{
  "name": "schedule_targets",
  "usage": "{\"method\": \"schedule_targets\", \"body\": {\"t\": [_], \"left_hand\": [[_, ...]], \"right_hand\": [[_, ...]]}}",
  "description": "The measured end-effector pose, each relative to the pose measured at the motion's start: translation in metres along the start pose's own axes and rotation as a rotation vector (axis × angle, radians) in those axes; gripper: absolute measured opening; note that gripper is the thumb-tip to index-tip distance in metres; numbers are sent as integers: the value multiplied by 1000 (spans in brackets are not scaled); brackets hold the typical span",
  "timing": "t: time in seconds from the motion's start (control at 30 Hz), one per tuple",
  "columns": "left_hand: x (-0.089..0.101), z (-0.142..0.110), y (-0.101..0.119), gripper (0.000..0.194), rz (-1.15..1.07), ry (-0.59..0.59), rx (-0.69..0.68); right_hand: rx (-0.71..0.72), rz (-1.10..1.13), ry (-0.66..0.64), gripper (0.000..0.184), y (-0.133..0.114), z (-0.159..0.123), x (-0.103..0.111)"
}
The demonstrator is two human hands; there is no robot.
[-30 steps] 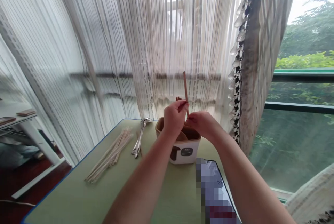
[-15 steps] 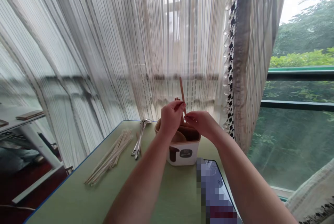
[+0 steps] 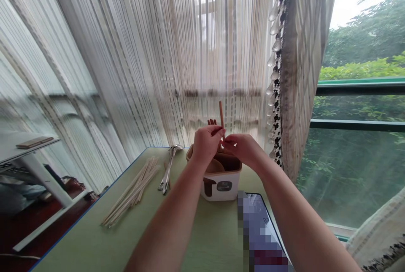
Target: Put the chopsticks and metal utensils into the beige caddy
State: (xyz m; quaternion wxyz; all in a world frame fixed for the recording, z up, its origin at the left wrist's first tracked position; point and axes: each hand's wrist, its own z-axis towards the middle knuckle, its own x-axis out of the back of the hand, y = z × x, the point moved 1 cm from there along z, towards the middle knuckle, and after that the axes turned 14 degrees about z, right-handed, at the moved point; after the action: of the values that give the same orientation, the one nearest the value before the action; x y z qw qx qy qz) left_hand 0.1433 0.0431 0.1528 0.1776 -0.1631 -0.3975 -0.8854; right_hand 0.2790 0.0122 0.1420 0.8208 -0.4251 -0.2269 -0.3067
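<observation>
In the middle of the head view, a brown wooden chopstick [image 3: 221,113] stands nearly upright above a white utensil holder [image 3: 210,187] with a brown rim. My left hand [image 3: 207,139] pinches it between thumb and fingers. Just lower, the fingertips of my right hand [image 3: 238,144] close on the same stick, over the holder's opening. Brown prongs, like those of a wooden fork [image 3: 211,122], stick up behind my left hand. A rounded brown piece [image 3: 217,165] rests inside the holder. The chopstick's lower end is hidden by my hands.
On the green table [image 3: 79,229], a bundle of pale wooden chopsticks [image 3: 131,194] in clear wrapping lies left, beside metal cutlery [image 3: 169,168]. A phone [image 3: 264,225], partly pixelated, lies front right. Sheer curtains [image 3: 142,52] hang behind; a white desk [image 3: 28,147] stands far left.
The chopstick's top has come down a little, and more of the fork's prongs shows behind my left hand. Both hands keep their grip. The whole view has shifted slightly.
</observation>
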Motion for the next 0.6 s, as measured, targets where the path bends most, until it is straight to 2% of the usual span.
{"method": "schedule_targets", "body": {"t": [0.1,0.33,0.5,0.6], "left_hand": [[0,1,-4,21,-16,-4,8],[1,3,-1,25,-68,104,3],[-3,4,-5,21,-48,78,-19],[-5,4,-6,23,-49,71,-17]], "right_hand": [[8,34,27,27,1,0,-2],[14,57,-8,27,-1,-1,-4],[19,34,111,24,-3,-1,-2],[-4,20,61,26,-3,-1,-3]]}}
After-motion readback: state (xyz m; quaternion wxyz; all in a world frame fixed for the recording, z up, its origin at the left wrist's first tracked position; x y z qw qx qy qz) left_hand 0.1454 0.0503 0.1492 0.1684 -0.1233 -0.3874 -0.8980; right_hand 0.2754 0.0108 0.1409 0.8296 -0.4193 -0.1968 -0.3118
